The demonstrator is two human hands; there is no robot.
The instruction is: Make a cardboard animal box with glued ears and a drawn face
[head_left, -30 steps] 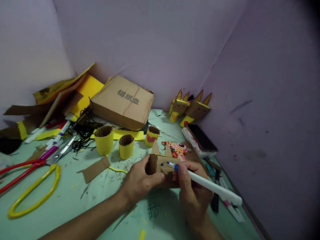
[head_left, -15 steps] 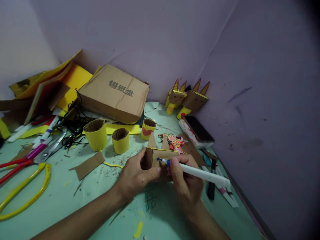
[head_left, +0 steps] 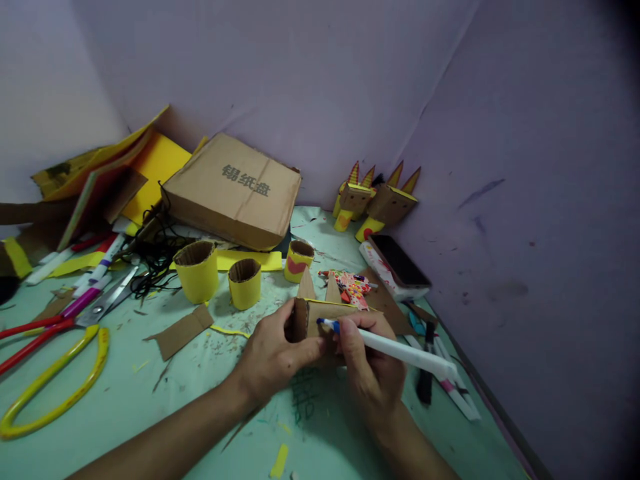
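My left hand (head_left: 277,347) is closed around the left end of a small cardboard figure head (head_left: 300,320) with two pointed ears, thumb along its front. A white marker pen (head_left: 400,349) with a blue tip sits in the closed fingers of my right hand (head_left: 373,360). Its tip touches the front of the cardboard near a dark blue spot, just above my left thumb. My right fingers hide the right part of the head. Beyond it stand three yellow-wrapped cardboard rings: a large one (head_left: 196,277), a smaller one (head_left: 245,287) and one with a red shape (head_left: 299,261).
Yellow-handled scissors (head_left: 65,393) and red-handled scissors (head_left: 95,310) lie at left, near tangled black cord (head_left: 147,260). A cardboard box (head_left: 235,193) leans at the back. Finished cardboard figures (head_left: 393,203) stand by the wall. A phone (head_left: 400,260) and markers (head_left: 457,380) lie at right.
The whole view has shifted slightly, so things appear a little further right and lower. The pen tip stays at the blue spot; both hands keep their hold.
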